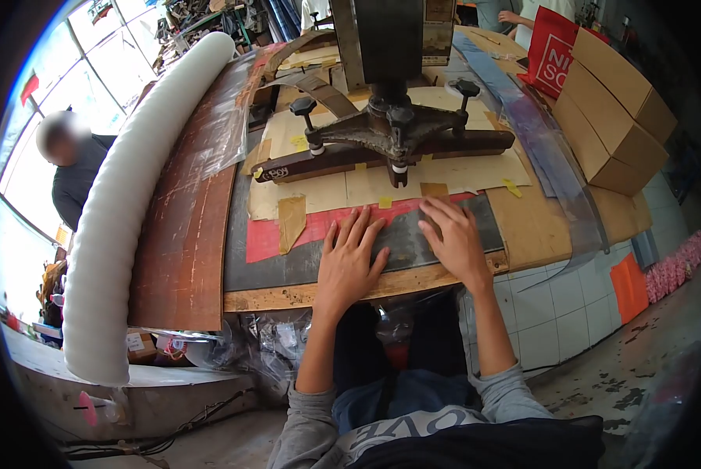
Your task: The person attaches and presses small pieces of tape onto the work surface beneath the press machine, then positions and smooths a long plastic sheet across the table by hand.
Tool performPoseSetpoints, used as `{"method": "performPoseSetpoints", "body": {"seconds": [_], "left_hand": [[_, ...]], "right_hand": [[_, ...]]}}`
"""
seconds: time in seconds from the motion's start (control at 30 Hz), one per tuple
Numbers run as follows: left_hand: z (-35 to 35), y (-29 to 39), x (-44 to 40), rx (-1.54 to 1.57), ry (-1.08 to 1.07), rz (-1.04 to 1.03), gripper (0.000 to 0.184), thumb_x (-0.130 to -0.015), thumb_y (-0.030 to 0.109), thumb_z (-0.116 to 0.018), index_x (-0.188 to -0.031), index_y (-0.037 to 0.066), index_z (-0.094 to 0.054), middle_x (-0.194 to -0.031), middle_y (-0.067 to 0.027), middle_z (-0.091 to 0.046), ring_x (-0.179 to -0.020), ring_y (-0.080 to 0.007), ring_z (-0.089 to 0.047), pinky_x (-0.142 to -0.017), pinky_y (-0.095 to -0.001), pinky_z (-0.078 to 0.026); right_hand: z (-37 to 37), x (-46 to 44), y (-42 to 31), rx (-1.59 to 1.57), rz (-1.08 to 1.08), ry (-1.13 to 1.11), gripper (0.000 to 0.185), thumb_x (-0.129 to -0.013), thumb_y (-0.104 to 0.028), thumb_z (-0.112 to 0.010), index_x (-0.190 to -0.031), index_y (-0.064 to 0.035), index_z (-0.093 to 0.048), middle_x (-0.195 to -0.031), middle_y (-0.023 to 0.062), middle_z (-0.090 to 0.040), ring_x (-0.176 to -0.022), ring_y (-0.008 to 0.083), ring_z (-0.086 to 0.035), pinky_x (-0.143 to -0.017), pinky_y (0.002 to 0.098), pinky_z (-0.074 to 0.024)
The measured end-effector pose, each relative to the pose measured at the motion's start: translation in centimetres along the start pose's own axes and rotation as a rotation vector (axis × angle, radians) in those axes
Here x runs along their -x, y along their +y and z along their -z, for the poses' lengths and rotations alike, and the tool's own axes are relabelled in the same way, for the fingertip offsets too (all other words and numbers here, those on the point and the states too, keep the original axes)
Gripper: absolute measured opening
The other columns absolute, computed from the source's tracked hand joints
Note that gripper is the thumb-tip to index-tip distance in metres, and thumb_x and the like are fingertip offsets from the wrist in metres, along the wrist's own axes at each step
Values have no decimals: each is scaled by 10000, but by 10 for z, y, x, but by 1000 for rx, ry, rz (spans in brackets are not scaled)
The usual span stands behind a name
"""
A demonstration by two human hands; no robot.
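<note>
My left hand [352, 262] lies with fingers spread on a red sheet [319, 232] and the dark mat [280, 271] near the table's front edge. To its right, my right hand [453, 241] rests flat with its fingers stretched out, its tips by a brown tape piece [435, 190]. Beyond both hands a cream board [327, 195] overlaps the red sheet, with another brown tape piece [292, 223] at its left. Above the board stands a dark metal press head [397, 129] with a long curved bar [311, 166]. Neither hand holds anything.
A long white foam roll [135, 187] lies along the left over a reddish-brown board [182, 234]. Clear plastic sheeting [569, 203] hangs at the right beside cardboard boxes [612, 117] and a red bag [550, 51]. A person [77, 168] is at the far left; another stands at the back right.
</note>
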State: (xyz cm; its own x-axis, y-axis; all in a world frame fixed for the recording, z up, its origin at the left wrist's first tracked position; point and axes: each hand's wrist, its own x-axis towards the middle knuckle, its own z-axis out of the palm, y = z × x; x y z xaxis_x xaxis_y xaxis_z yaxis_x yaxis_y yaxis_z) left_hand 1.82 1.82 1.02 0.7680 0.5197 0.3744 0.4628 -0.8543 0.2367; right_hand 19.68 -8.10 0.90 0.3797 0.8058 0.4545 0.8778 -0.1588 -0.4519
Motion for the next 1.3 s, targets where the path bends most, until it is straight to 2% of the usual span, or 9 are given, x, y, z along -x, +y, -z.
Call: {"method": "performPoseSetpoints", "body": {"seconds": [0.1, 0.2, 0.67, 0.87, 0.97, 1.07, 1.1, 1.3], "left_hand": [[0, 0, 0, -1, 0, 1, 449, -907, 326, -517, -1318, 152, -473, -1439, -90, -399, -1345, -253, -340, -1117, -439, -222], [0, -1, 2, -7, 4, 0, 453, -913, 327, -514, -1329, 154, -472, -1439, -90, -399, -1342, -257, -343, -1117, -439, -222], [3, -2, 13, -52, -4, -46, 507, -918, 375, -503, -1362, 136, -452, -1437, -124, -393, -1352, -279, -330, -1112, -459, -227], [17, -6, 30, 47, -129, -191, 754, -820, 558, -576, -1409, 130, -381, -1489, -164, -291, -1392, -300, -250, -1125, -466, -201], [20, -5, 33, 40, -148, -251, 907, -727, 553, -679, -1445, 140, -309, -1509, -173, -240, -1398, -301, -236, -1128, -465, -202], [19, -4, 34, -52, -200, -241, 991, -665, 461, -756, -1462, 146, -260, -1521, -169, -207, -1400, -296, -233, -1129, -465, -207], [18, -3, 35, -40, -186, -231, 1027, -619, 345, -796, -1465, 147, -247, -1523, -158, -208, -1399, -288, -237, -1130, -462, -216], [15, -2, 39, -100, -144, -248, 978, -621, 230, -786, -1451, 145, -274, -1502, -139, -266, -1381, -271, -282, -1126, -431, -247]], "right_hand": [[-4, 11, 6, -43, 7, 51, 286, -893, -203, -584, -1126, -44, -634, -1220, 114, -596, -1175, 276, -519, -1055, 464, -299], [0, 12, 10, -101, -5, 37, 286, -889, -217, -584, -1111, -45, -633, -1210, 102, -596, -1189, 250, -507, -1051, 484, -307], [0, 14, 9, -47, 6, 38, 310, -896, -223, -579, -1142, -44, -637, -1238, 113, -594, -1207, 260, -509, -1061, 433, -312], [-4, 17, 10, -26, 32, 50, 312, -890, -227, -579, -1131, -39, -638, -1240, 113, -591, -1207, 257, -506, -1056, 449, -316], [-5, 18, 12, -15, 37, 62, 312, -885, -228, -581, -1125, -38, -640, -1237, 114, -592, -1201, 255, -509, -1053, 455, -319], [-8, 18, 14, -11, 42, 73, 312, -885, -232, -578, -1122, -39, -644, -1233, 111, -595, -1194, 256, -515, -1049, 453, -326], [-8, 18, 15, -9, 43, 76, 311, -885, -232, -577, -1120, -40, -646, -1232, 109, -596, -1190, 256, -517, -1047, 451, -329], [-9, 27, 11, 7, 41, 148, 296, -881, -223, -572, -1092, -36, -661, -1189, 111, -620, -1151, 260, -544, -1022, 423, -363]]}}
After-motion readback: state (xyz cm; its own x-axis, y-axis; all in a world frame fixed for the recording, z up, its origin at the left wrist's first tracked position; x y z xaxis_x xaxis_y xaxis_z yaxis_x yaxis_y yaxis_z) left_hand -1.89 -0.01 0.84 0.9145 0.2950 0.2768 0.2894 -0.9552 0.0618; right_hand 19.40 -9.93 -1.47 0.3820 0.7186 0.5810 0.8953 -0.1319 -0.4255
